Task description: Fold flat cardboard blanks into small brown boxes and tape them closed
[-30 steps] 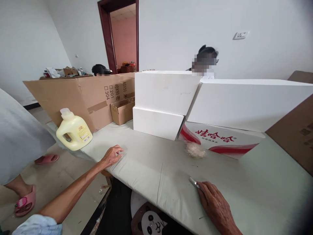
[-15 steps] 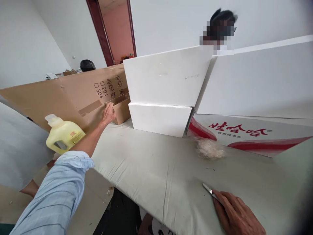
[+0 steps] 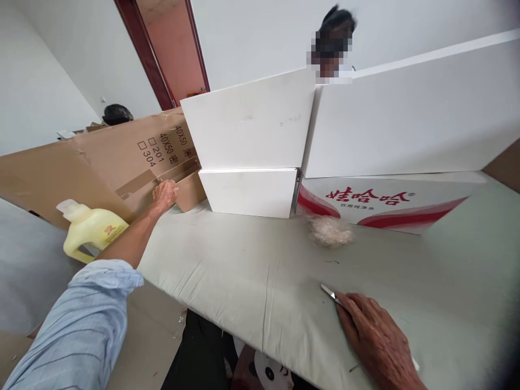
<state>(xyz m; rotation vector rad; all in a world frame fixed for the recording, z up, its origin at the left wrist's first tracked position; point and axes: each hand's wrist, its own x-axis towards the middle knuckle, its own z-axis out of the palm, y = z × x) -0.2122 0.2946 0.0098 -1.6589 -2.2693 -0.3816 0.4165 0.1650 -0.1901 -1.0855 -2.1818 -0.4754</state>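
At the far left end of the table, my left hand (image 3: 164, 195) is at the near left edge of a small open cardboard box (image 3: 190, 192). Its fingers are bent down over the rim, and their tips are hidden. My right hand (image 3: 376, 336) rests low on the grey-green tablecloth (image 3: 235, 265), closed around a slim scalpel-like knife (image 3: 328, 291) whose metal tip points up and left. Most of its handle is covered by my fingers. Crumpled clear plastic (image 3: 331, 232) lies beyond this hand.
White boxes (image 3: 252, 192) stand stacked along the far side, beside a red-and-white water carton (image 3: 365, 203). A large cardboard sheet (image 3: 101, 157) rises behind the small box. The yellow jug (image 3: 95, 227) is by my left forearm. A person's head (image 3: 333, 40) shows above the boxes.
The view has swung slightly right, so things sit further left. My left hand has curled further down over the small box's edge. The right hand still holds the knife on the table.
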